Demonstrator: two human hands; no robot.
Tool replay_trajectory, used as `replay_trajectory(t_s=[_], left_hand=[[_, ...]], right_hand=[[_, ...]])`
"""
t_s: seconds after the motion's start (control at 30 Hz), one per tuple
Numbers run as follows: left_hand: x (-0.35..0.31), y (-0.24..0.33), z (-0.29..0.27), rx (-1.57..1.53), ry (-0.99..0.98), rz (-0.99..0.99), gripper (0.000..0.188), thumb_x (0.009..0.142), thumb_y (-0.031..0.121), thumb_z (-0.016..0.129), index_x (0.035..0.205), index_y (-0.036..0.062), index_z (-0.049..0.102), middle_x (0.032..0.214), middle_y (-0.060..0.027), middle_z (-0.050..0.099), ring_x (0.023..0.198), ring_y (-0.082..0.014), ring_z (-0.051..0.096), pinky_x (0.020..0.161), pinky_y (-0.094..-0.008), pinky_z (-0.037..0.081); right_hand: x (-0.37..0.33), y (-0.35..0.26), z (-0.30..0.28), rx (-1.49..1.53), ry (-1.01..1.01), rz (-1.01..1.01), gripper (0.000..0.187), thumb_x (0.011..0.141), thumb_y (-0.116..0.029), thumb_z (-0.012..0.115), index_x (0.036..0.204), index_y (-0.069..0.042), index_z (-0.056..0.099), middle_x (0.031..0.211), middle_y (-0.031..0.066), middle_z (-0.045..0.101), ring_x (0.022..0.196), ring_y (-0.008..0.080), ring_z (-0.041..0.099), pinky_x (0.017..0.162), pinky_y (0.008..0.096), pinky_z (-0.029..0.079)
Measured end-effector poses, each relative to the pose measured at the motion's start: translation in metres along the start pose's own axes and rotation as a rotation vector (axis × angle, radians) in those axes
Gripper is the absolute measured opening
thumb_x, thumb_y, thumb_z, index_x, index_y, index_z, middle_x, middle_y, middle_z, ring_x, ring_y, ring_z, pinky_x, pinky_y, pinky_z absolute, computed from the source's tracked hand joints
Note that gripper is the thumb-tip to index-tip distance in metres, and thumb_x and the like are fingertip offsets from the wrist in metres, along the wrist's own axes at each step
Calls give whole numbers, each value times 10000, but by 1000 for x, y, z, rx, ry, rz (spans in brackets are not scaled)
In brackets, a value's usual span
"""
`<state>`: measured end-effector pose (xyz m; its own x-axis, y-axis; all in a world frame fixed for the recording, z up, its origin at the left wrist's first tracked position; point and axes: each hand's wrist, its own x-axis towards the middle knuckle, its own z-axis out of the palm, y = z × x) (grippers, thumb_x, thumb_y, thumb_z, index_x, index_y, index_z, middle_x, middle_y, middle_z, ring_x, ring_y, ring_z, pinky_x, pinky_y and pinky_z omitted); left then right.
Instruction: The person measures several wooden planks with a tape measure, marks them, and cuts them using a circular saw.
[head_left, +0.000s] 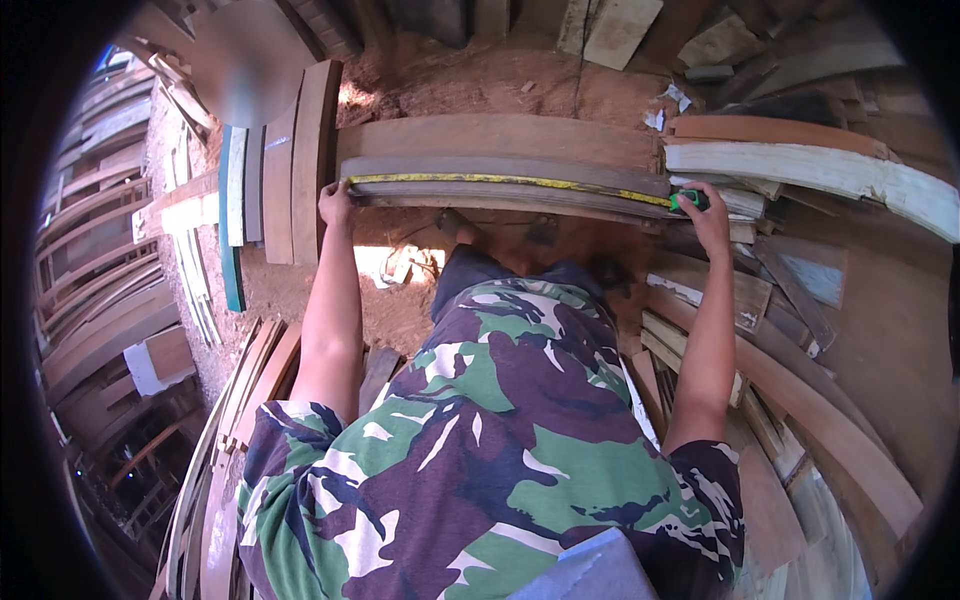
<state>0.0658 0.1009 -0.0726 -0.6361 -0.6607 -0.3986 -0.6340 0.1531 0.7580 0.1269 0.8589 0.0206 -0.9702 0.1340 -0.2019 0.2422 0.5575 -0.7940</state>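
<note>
A yellow tape measure [510,181] is stretched along a long dark wooden board [500,197] that lies crosswise in front of me. My left hand [336,202] pinches the tape's free end at the board's left end. At the right end, my right hand [706,205] is closed around the green and black tape case [684,201]. Between my hands the blade runs nearly straight on the wood. Behind it lies a wider brown plank [500,137].
Upright planks [308,165] stand beside my left hand, with a green-edged board [231,220] next to them. White-painted timber [810,168] and stacked offcuts lie to the right. Reddish dirt ground [450,88] shows beyond. More lumber [95,220] is piled far left.
</note>
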Motion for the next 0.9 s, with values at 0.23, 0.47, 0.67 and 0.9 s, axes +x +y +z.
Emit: replay_trajectory(t_s=[0.23,0.47,0.67,0.9], left_hand=[[-104,49,70,864,182,598,829,813,614,815,1474,182,561,1565,-243,440,1487,-474,331,1197,-593,307],[-212,92,174,797,-346,1141,842,783,612,815,1495,242,558,1645,-214,352,1567,-454,205,1258,-635,131],[-254,143,258,980,-683,1183,868,731,559,864,1504,323,547,1615,-168,409,1520,-432,304,1187,-633,251],[-284,175,323,1081,-1002,1597,885,745,552,861,1535,408,488,1464,-115,534,1381,-385,451,1057,-598,406]], right_hand=[[-12,11,0,-64,96,-83,312,827,-224,854,1034,-57,692,1094,114,697,1057,283,656,971,373,488],[-8,2,13,-54,197,-28,263,906,-280,811,987,-46,723,1057,118,725,1044,276,670,981,370,484],[-9,7,17,-45,277,7,257,928,-292,796,1012,-53,753,1065,117,745,1048,277,685,983,370,492],[-7,6,22,-34,308,21,252,934,-296,793,1036,-69,762,1073,101,752,1054,260,689,983,368,494]])
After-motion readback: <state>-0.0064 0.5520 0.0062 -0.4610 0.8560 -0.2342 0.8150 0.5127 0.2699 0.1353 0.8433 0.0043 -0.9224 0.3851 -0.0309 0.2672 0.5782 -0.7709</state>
